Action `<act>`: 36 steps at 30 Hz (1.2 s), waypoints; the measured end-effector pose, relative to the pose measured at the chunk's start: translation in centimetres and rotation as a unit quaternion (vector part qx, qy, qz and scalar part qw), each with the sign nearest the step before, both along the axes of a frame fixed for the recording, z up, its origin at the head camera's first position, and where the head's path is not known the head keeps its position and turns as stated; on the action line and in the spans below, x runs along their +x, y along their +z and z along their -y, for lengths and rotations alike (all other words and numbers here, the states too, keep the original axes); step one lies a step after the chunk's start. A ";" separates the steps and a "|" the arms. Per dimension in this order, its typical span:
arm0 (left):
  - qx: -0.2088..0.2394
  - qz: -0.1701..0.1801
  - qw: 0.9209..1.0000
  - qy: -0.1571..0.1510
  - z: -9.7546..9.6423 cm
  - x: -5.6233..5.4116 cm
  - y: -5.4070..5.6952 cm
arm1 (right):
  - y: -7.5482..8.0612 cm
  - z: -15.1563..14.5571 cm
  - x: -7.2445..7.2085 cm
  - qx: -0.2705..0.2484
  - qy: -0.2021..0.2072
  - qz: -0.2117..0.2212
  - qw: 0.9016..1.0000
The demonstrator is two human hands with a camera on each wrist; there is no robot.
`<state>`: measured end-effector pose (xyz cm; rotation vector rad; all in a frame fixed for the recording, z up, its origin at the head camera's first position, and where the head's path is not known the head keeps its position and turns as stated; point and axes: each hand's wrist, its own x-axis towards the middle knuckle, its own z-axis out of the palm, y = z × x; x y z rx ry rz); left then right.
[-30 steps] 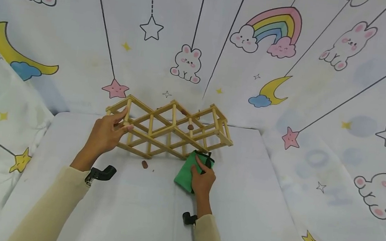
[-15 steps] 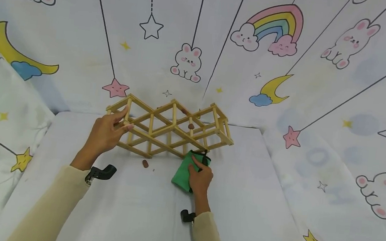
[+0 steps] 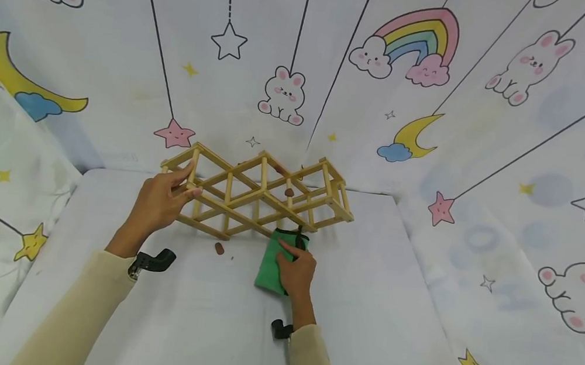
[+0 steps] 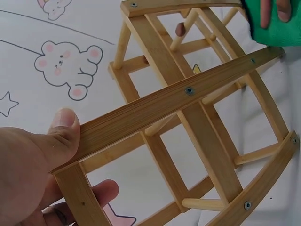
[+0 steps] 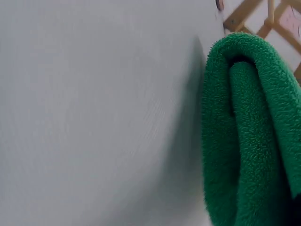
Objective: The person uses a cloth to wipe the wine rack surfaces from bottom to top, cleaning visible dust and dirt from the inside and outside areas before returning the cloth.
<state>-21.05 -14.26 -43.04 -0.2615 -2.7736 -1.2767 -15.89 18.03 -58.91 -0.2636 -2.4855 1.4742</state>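
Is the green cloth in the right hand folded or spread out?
Folded: the right wrist view shows the green cloth doubled over, with another layer tucked inside the bend.

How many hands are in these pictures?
2. The left hand grips the wooden rack at its left end, and the right hand holds the folded green cloth near the rack's lower front edge. No other hand shows in these views.
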 end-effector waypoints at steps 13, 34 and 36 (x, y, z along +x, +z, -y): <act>-0.004 0.002 1.000 -0.005 -0.3 -0.2 -0.4 | 0.5 5.3 -0.7 -0.056 -0.038 -0.163 0.984; -0.006 -0.010 1.000 -0.008 0.2 -0.3 -0.2 | 0.5 4.4 -0.8 -0.059 -0.050 -0.165 0.983; -0.008 -0.009 1.000 -0.007 0.2 -0.2 -0.1 | 0.7 4.4 -0.8 -0.037 -0.013 -0.124 0.991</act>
